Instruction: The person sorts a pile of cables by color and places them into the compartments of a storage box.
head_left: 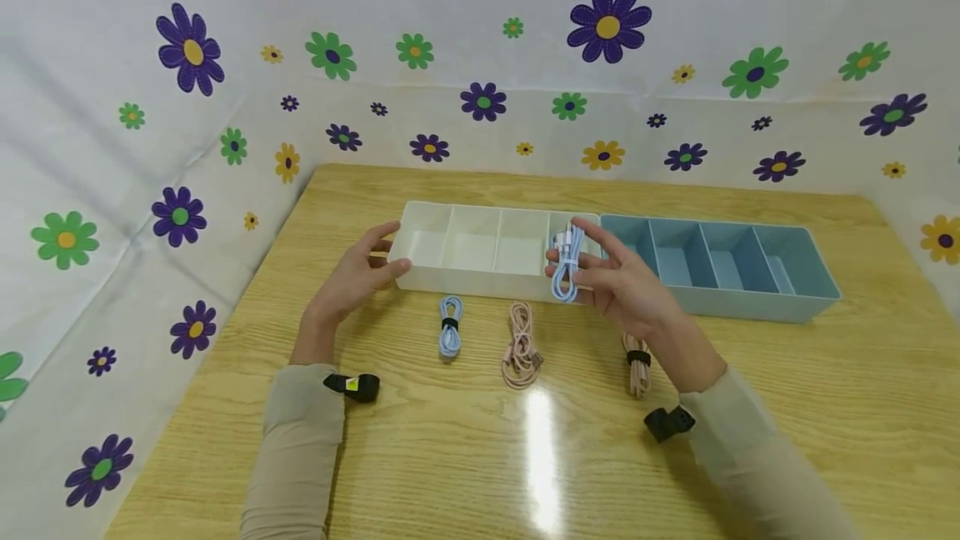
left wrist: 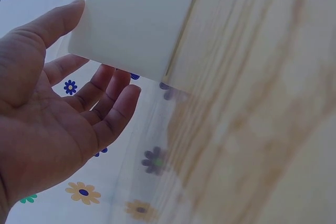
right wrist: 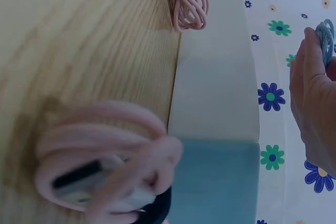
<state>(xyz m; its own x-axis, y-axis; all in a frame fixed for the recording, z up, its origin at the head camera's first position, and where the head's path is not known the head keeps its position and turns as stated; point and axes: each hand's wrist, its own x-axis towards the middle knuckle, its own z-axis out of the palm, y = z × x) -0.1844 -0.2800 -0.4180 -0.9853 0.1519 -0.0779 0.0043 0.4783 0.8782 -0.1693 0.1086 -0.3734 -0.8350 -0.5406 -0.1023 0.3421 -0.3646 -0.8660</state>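
My right hand (head_left: 626, 286) holds a coiled light-blue charging cable (head_left: 567, 265) with white plugs above the right end of the white divided box (head_left: 480, 280). In the right wrist view, only part of the blue coil (right wrist: 326, 40) shows at the right hand's fingers. My left hand (head_left: 356, 273) is at the box's left end, thumb near the front corner and fingers loosely spread; the left wrist view shows the thumb at the edge of its white end wall (left wrist: 134, 24). Three bundles lie before the boxes: a blue cable (head_left: 450, 327), a pink cable (head_left: 521, 346) and another pink cable (head_left: 637, 365) with a black tie.
A blue divided box (head_left: 750, 300) stands end to end with the white one, to its right. Both rest on a wood-grain table (head_left: 450, 457). Flower-patterned white cloth (head_left: 480, 23) hangs behind the table and along its left side.
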